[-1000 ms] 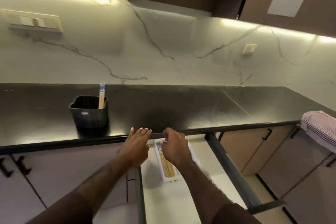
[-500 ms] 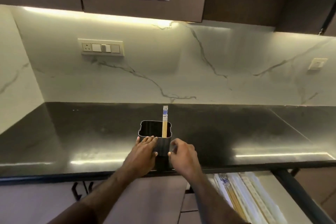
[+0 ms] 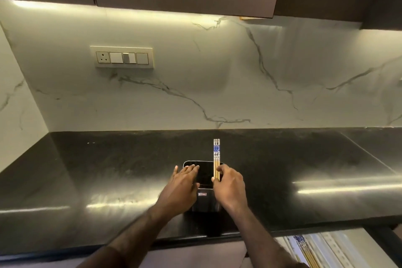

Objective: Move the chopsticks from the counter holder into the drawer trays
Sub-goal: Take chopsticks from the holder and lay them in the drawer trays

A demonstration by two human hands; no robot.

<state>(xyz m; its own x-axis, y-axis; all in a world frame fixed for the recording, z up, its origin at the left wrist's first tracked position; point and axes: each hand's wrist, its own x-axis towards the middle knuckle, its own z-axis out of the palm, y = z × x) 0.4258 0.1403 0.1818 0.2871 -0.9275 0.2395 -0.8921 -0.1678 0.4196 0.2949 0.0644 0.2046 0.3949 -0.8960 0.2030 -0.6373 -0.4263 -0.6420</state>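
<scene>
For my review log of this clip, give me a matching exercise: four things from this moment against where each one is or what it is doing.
Things:
1. left hand
2. right hand
3. chopsticks
4. drawer tray

States:
A. standing upright in the black holder
B. pinching the chopsticks
C. below the counter edge at lower right, holding chopsticks
D. flat on the holder's rim, fingers straight

Pairs: 1-D, 2-B, 3-A, 4-C

A single head-worn view is given, aimed forward and down at the black counter [image 3: 108, 169], close above it, the marble backsplash [image 3: 195, 85] faced squarely.
</scene>
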